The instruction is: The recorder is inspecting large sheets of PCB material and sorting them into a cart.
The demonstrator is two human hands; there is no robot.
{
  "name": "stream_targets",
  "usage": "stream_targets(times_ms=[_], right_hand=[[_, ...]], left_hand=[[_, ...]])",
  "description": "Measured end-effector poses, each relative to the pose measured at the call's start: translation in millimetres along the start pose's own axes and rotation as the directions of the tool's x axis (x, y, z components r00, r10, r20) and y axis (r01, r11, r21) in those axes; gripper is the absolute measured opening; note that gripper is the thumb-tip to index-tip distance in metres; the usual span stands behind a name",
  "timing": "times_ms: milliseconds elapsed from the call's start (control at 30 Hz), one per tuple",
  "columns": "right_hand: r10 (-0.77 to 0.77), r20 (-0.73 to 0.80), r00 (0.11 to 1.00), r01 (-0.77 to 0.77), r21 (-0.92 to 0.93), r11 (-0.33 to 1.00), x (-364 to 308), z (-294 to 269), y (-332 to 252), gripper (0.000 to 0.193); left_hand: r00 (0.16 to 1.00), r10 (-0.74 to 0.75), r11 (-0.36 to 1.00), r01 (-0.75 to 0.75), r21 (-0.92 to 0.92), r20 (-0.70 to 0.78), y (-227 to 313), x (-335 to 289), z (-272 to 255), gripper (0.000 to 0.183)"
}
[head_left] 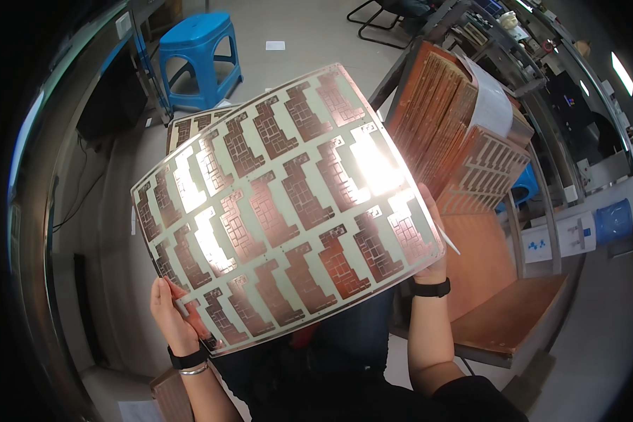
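A large circuit board panel (292,228), pale green with rows of copper patterns, is tilted in front of me. My left hand (172,320) grips its lower left edge, fingers closed on the border. At the right edge, my right hand (430,205) holds the panel, most of its fingers hidden behind the board. A thin white pointed stick (449,240) juts out beside that hand; whether the fingers hold it I cannot tell. Bright glare covers several copper patterns. Partly hidden behind the panel's far left edge is another patterned panel (183,131).
On the right, a brown rack (503,320) bears a thick stack of copper panels (432,105) standing on edge, and one patterned panel (487,172) leans there. A blue stool (198,60) stands far left. A blue bin (613,219) lies right. Metal benches line both sides.
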State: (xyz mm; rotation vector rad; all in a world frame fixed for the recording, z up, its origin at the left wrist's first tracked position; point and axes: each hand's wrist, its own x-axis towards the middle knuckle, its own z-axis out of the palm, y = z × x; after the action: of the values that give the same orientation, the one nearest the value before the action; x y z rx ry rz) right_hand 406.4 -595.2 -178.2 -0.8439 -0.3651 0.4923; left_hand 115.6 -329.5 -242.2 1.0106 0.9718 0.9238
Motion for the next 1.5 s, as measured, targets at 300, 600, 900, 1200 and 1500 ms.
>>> stream_targets(times_ms=[300, 600, 900, 1200, 1500], right_hand=[[0.052, -0.049, 0.997, -0.067, -0.406, 0.912, -2.6, -20.2, -13.2, 0.057], [-0.051, -0.012, 0.999, 0.034, -0.607, 0.794, -6.2, -29.4, -31.1, 0.037], [-0.19, 0.226, 0.956, 0.214, -0.087, 0.973, 21.1, -38.6, -50.0, 0.026], [-0.071, 0.092, 0.993, 0.027, 0.414, 0.91, -1.7, -35.5, -16.4, 0.033], [-0.078, -0.014, 0.997, 0.077, 0.418, 0.905, -9.6, -29.7, -7.4, 0.036]], left_hand=[[0.996, 0.066, 0.997, -0.067, 0.025, 0.064, 4.9, 3.8, -10.6, 0.024], [0.983, 0.116, 0.986, -0.097, -0.136, 0.143, 34.8, -3.0, 4.0, 0.023], [0.524, 0.72, 0.616, -0.785, -0.071, 0.455, 55.5, 9.2, 7.5, 0.009], [0.969, 0.071, 0.976, -0.018, -0.219, 0.237, 51.4, -30.4, 38.0, 0.025], [0.897, 0.012, 0.897, 0.186, -0.401, 0.442, 42.8, -26.8, 33.1, 0.031]])
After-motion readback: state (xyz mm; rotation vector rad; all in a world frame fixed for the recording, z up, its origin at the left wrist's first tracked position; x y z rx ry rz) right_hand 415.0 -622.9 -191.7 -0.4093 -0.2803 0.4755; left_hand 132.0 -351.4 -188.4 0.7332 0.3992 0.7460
